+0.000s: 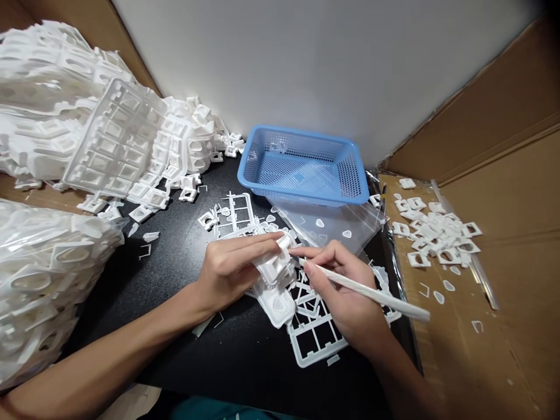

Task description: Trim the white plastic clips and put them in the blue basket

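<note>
My left hand (231,265) is closed around a white molded plastic piece (275,265), holding it tilted above the black table. In my right hand (345,280) is a craft knife with a long white handle (376,293), gripped like a pen. Its tip meets the plastic piece near my left fingertips; the blade itself is mostly hidden. Under both hands lie white plastic sprue frames (312,337) and a rounded white part (280,306). Small teardrop-shaped offcuts (271,219) are scattered just beyond my left hand.
A blue perforated basket (304,131) stands at the back against the wall, beside a clear plastic bag (324,224). Molded sheets (118,140) are heaped at the left, above a full clear bag (48,291). Loose square parts (437,230) lie on cardboard at the right.
</note>
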`<control>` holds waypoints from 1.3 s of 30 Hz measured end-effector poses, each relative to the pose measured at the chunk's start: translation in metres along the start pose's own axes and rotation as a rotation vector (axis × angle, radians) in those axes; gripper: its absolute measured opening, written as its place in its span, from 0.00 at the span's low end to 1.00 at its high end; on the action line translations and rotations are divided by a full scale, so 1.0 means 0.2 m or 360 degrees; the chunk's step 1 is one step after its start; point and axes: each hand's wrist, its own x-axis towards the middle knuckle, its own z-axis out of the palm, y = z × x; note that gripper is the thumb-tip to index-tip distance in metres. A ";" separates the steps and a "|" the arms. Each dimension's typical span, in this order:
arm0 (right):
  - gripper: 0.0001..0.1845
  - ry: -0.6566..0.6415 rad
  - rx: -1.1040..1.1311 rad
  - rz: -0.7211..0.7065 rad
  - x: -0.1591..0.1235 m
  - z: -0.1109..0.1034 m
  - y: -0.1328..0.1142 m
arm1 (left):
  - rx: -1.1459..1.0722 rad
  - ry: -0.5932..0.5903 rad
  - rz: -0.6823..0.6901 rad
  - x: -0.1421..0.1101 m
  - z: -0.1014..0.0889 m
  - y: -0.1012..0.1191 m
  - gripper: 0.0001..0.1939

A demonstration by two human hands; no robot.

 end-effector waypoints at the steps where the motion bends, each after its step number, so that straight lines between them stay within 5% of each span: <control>1: 0.09 -0.0013 0.0061 0.0046 0.01 -0.01 0.00 | -0.0005 0.0002 0.0014 0.00 0.00 0.00 0.13; 16: 0.08 0.0008 0.0038 0.0033 0.00 0.01 0.00 | 0.0104 0.0032 0.0117 -0.04 0.02 -0.04 0.19; 25: 0.06 -0.0036 -0.0200 -0.0011 -0.02 0.02 0.00 | 0.0055 -0.0007 0.0012 0.00 0.00 0.00 0.12; 28: 0.06 -0.0045 -0.0311 -0.0161 -0.02 0.02 0.01 | 0.0020 -0.0013 0.0004 0.00 0.00 0.00 0.11; 34: 0.11 -0.0019 -0.0779 -0.0834 -0.02 0.02 0.03 | -0.0031 -0.0014 -0.0014 -0.01 0.00 -0.01 0.13; 39: 0.13 0.0028 -0.1059 -0.1004 -0.02 0.02 0.07 | -0.0063 -0.0031 0.0038 -0.01 0.01 -0.01 0.17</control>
